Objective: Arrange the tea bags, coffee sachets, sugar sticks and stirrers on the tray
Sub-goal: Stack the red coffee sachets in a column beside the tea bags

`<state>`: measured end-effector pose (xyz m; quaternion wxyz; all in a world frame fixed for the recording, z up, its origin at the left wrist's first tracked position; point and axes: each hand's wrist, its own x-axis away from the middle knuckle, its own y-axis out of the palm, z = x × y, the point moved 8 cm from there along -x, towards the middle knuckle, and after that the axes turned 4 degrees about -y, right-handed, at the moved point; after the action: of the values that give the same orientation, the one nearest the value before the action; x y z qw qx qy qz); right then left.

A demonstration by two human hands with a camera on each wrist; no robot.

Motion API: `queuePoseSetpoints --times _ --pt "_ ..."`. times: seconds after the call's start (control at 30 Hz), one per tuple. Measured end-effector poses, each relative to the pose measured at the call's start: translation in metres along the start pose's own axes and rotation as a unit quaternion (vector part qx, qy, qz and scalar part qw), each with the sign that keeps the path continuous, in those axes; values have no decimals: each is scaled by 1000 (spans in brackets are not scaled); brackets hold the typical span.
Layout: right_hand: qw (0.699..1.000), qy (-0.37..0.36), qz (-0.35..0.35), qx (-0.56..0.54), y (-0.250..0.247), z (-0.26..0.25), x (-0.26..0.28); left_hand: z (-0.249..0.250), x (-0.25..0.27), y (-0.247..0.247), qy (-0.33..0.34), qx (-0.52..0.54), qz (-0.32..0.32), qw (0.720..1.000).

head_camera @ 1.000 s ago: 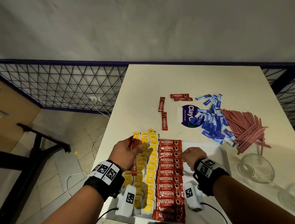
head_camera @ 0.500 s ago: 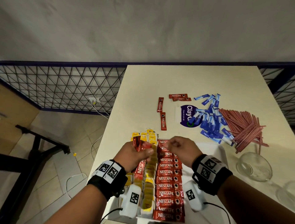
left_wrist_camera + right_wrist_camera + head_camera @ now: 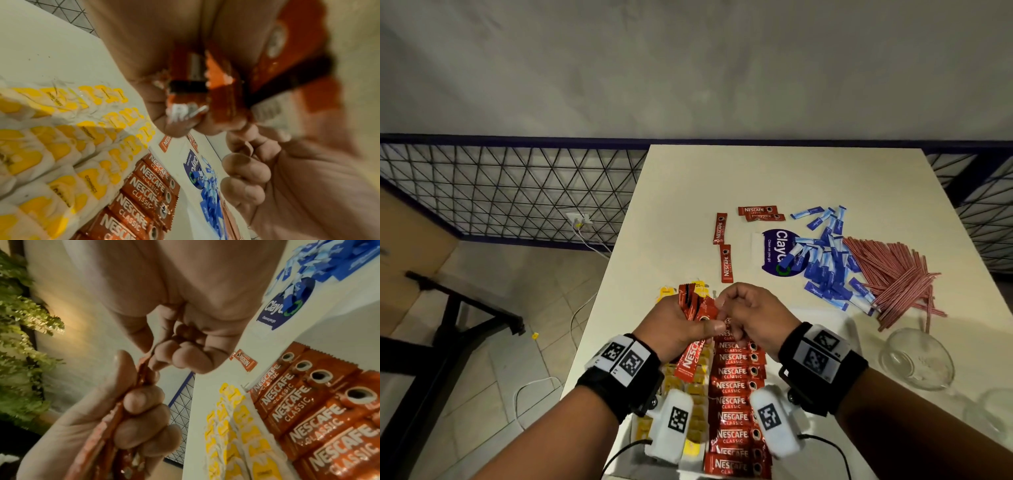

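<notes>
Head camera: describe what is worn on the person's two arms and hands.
Both forearms are bare, with no sleeves and no gloves. The left hand and right hand each have a wide black wrist strap carrying white square tags printed with black square codes. Below each wrist hangs a white rounded camera unit, also tagged, with a thin black cable trailing from it.

We note a pale worktop (image 3: 774, 178) set against a grey wall (image 3: 688, 61). A blue and white "Clayc" packet (image 3: 770, 251) lies flat near its middle. Two clear glass cups (image 3: 917, 359) stand at the right edge, the nearer one partly out of frame. Left of the worktop we record a dark wire-mesh railing (image 3: 500, 192), a white wall socket (image 3: 578, 218) with cables trailing onto the tiled floor (image 3: 517, 308), and a black stand (image 3: 448, 315).
</notes>
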<state>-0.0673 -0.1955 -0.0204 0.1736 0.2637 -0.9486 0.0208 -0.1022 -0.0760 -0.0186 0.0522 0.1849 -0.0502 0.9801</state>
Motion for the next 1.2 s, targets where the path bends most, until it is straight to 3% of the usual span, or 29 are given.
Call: queuePoseSetpoints --times 0.17,0.3,0.4,0.53,0.63,0.8,0.97,1.2 --pt "1000 7 -25 -3 6 4 0 -1 -1 -1 -3 -4 20 1000" --pt "999 -14 30 -18 -12 -3 -3 0 10 -5 -28 3 2 1000" --pt "998 -9 48 -35 -20 -4 -3 -4 9 -19 -41 -11 40 998" --pt "995 -7 62 -78 -23 -4 -2 -5 3 -33 -48 71 112 990" --pt "990 -1 67 -121 -23 -5 0 -2 4 -30 -45 134 117 983" --pt "993 -7 88 -80 -35 -7 2 -3 6 -29 -46 38 97 994" --pt "989 -6 94 -113 -37 -4 6 0 1 -40 -52 25 153 987" --pt "994 59 88 -23 -52 15 10 4 2 -41 -43 -54 182 981"
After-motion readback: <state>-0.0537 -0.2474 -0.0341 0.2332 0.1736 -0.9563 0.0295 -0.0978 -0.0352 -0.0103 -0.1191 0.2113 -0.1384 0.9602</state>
